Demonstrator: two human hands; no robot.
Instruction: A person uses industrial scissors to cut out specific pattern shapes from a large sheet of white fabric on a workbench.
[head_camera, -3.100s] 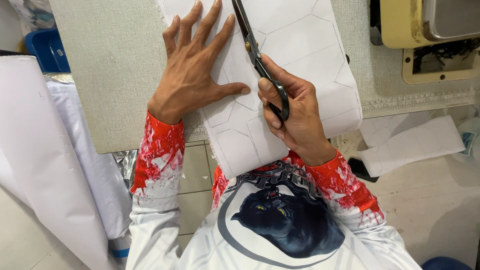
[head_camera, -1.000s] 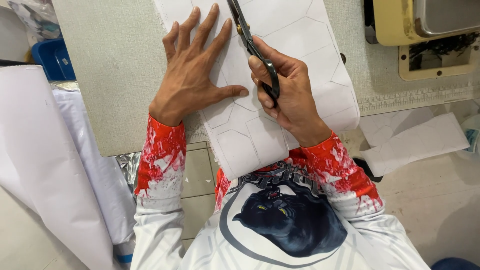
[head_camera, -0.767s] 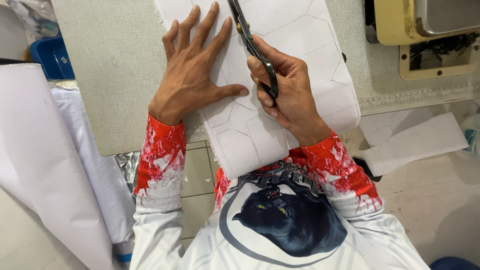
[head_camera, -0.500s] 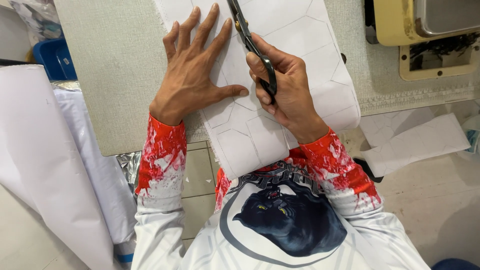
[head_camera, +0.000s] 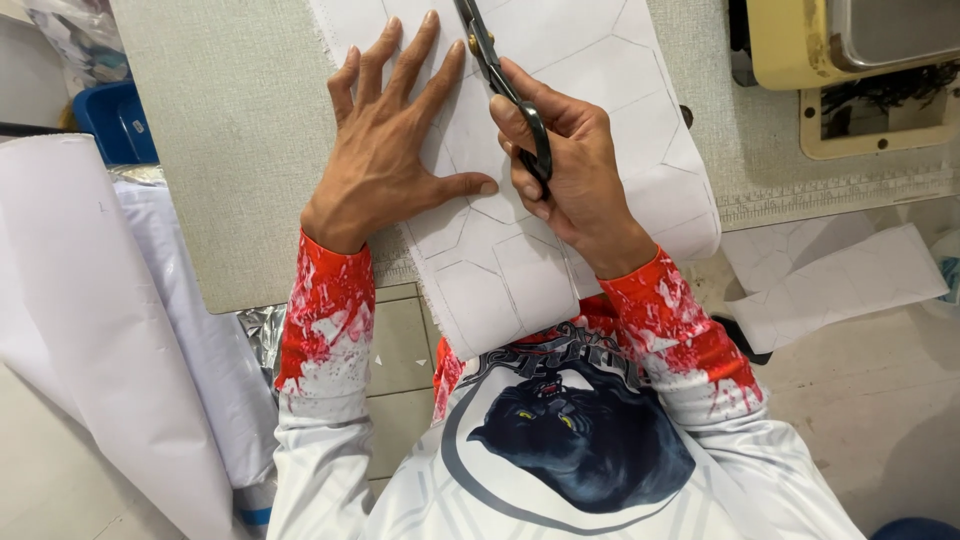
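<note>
A white sheet of material (head_camera: 620, 110) marked with polygon outlines lies on the grey table (head_camera: 220, 150) and hangs over its near edge. My left hand (head_camera: 385, 150) rests flat on the sheet's left part, fingers spread, holding it down. My right hand (head_camera: 570, 170) grips the black handles of a pair of scissors (head_camera: 495, 70). The blades point away from me up the sheet, and their tips run off the top of the view.
A sewing machine base (head_camera: 850, 60) stands at the table's far right. Cut white strips (head_camera: 830, 285) lie on the floor to the right. White rolls (head_camera: 110, 330) lean at the left beside a blue bin (head_camera: 115, 120).
My right hand and the scissors have crept slightly farther up the sheet. My left hand stays pressed in the same place.
</note>
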